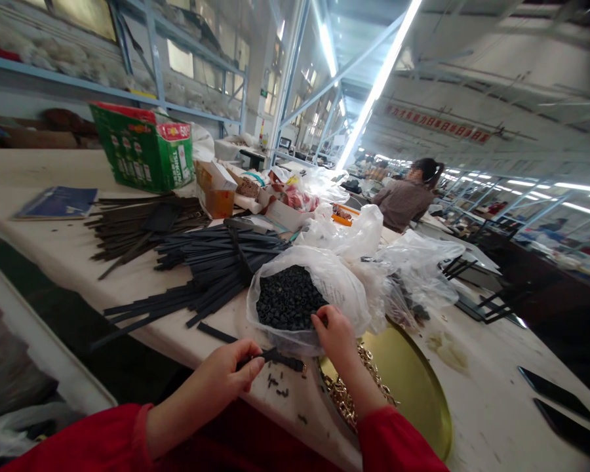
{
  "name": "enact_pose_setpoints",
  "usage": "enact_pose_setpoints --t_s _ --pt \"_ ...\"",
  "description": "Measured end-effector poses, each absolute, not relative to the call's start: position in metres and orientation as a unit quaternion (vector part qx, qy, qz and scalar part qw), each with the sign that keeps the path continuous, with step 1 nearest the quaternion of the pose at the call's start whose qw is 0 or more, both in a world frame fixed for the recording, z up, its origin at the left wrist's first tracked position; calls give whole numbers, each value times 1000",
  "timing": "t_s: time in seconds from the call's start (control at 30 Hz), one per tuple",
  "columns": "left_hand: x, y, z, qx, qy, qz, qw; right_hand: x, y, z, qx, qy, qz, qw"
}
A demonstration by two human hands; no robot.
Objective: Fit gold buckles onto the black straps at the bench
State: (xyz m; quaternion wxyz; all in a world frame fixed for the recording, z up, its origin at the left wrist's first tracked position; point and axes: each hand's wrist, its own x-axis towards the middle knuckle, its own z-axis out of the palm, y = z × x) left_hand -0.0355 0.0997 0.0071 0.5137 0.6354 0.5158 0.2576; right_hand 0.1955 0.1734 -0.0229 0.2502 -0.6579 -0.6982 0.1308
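My left hand (246,364) pinches a black strap (286,359) that has a small gold-coloured piece at its right end. My right hand (335,331) is at the right inner side of a white plastic bag (341,282), its thumb and fingers closed together against a heap of small black loops (288,298). Whatever sits between those fingertips is hidden. Under my right forearm lies a round gold tray (423,387) with many gold-coloured metal buckles (341,396). A few loose black bits (278,387) are scattered on the table below the strap.
Black straps (216,262) lie in a fanned pile left of the bag, beside brown straps (128,229). Behind stand a green carton (142,147) and a small open box (216,187). Clear plastic bags (417,259) and two dark flat objects (558,393) lie rightward. A person (406,196) sits beyond.
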Motion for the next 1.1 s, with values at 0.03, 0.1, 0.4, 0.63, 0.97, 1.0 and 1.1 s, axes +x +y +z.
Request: enact_pose_setpoints --t_s 0.03,0.1,0.4,0.63,0.97,1.0,1.1 --pt "-35 99 9 636 513 277 506 189 163 -19 -647 -698 150 267" --pt "-32 98 13 638 504 307 495 174 140 -14 -615 -687 235 306" --pt "-29 84 23 678 501 246 477 138 75 -8 -479 -462 572 480" --pt "-39 80 35 686 459 139 548 144 66 -13 -451 -507 573 460" --pt "-40 76 31 723 466 125 494 134 57 -19 -405 -461 641 462" --pt "-39 77 30 719 468 126 499 134 57 -19 -403 -452 647 463" --pt "-39 75 27 711 468 162 499 134 60 -21 -402 -419 672 459"
